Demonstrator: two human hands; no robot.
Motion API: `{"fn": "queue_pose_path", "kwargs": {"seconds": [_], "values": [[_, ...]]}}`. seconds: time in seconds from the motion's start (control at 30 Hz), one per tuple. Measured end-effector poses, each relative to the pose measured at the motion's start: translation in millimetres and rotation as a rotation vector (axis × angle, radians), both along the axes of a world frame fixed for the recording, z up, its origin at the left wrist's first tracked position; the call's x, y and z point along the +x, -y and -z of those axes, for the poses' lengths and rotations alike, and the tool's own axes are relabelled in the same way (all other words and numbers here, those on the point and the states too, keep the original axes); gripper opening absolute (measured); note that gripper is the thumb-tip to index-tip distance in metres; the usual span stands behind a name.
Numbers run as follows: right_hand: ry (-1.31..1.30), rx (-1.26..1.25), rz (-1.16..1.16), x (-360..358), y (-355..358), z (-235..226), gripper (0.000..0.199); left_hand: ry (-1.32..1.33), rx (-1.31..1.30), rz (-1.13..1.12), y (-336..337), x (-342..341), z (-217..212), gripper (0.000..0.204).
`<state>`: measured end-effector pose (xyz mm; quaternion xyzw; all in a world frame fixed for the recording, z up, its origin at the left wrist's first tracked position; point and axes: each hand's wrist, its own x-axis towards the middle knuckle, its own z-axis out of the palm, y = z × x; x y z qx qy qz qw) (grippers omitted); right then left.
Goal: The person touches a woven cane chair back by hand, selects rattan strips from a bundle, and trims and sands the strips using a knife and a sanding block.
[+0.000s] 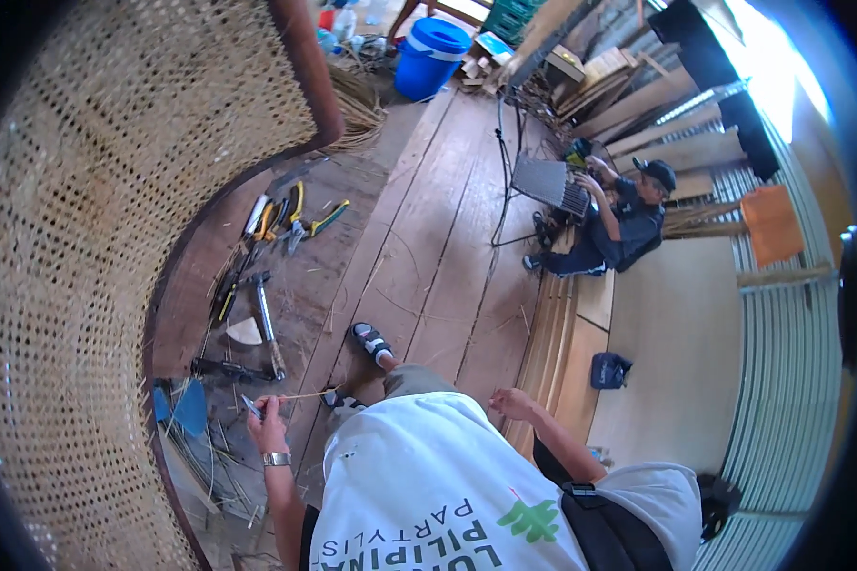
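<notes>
My left hand (269, 430), with a watch on its wrist, is closed around a small silvery tool (250, 406) whose kind is unclear. A thin pale strip of cane (305, 394) runs rightward from the same fingers. My right hand (514, 404) is in front of my right side with its fingers curled in; whatever may be between them is too small to make out. To the left rises a large woven cane panel (95, 219) in a dark wooden frame (195, 224). My left hand is just right of this frame, apart from it.
On the plank floor (419, 257) lie a hammer (267, 319), pliers (327, 219), other hand tools and cane scraps (224, 476). A blue bucket (430, 62) stands at the back. A seated person (628, 219) works at the right, near stacked boards (628, 90).
</notes>
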<state>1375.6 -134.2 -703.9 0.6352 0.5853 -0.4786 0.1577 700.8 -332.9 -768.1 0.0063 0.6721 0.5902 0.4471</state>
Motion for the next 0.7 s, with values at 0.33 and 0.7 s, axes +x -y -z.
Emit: {"fn": "queue_pose_path", "kwargs": {"seconds": [0.33, 0.7], "values": [[-0.038, -0.162, -0.393, -82.4, -63.1, -37.9, 0.051, 0.030, -0.131, 0.099, 83.1, -28.4, -21.4, 0.013], [0.160, 0.109, -0.551, -89.6, -12.9, 10.5, 0.050, 0.005, -0.064, -0.183, 139.4, -45.7, 2.1, 0.021]]}}
